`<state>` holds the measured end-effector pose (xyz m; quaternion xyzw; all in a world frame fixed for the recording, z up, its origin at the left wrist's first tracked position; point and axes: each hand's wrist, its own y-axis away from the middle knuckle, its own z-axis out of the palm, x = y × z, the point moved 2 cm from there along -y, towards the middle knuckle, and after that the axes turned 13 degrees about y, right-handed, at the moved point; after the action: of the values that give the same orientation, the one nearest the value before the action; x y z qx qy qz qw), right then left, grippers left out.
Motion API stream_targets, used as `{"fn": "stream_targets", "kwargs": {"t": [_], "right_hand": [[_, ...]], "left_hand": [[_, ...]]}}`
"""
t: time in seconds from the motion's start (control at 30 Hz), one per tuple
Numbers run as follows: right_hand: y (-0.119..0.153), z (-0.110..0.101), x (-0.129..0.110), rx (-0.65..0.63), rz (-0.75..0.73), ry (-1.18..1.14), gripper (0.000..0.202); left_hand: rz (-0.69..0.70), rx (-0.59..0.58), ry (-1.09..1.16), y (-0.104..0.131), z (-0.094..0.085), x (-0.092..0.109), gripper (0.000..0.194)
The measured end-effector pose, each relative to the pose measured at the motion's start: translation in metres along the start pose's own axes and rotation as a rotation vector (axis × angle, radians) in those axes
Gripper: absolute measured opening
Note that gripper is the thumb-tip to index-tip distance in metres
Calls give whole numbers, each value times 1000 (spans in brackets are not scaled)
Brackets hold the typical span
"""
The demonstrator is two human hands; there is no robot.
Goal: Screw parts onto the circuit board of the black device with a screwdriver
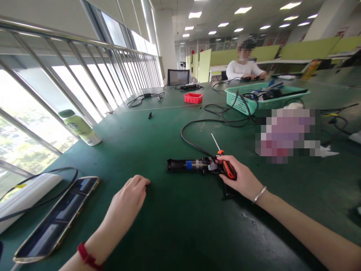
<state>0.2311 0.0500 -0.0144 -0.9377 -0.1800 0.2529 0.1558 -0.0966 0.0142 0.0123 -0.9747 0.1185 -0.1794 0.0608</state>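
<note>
Corded tool (180, 165) lies on the surface (169, 229), likely for steadiness; the right hand (244, 176) grips a screwdriver (230, 170), its shaft (216, 141) pointing clear. Whether the curled left hand (127, 200) is empty, I cannot tell.

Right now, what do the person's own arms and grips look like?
The left arm wears a dark red band; the right arm wears a thin, shiny silver bangle. The left grip and right grip have no gloves. No sleeves show.
</note>
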Motion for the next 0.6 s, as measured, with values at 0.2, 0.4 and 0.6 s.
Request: {"fn": "stream_targets", "kwargs": {"t": [0.2, 0.4, 0.6], "right_hand": [[-4, 6, -3, 65, -21, 30, 32], [-15, 11, -7, 70, -55, 105, 26], [-39, 26, -26, 107, -33, 185, 20]], "left_hand": [[262, -147, 37, -1, 25, 68, 26], [349, -196, -19, -27, 42, 104, 21], [283, -126, 144, -39, 42, 96, 16]]}}
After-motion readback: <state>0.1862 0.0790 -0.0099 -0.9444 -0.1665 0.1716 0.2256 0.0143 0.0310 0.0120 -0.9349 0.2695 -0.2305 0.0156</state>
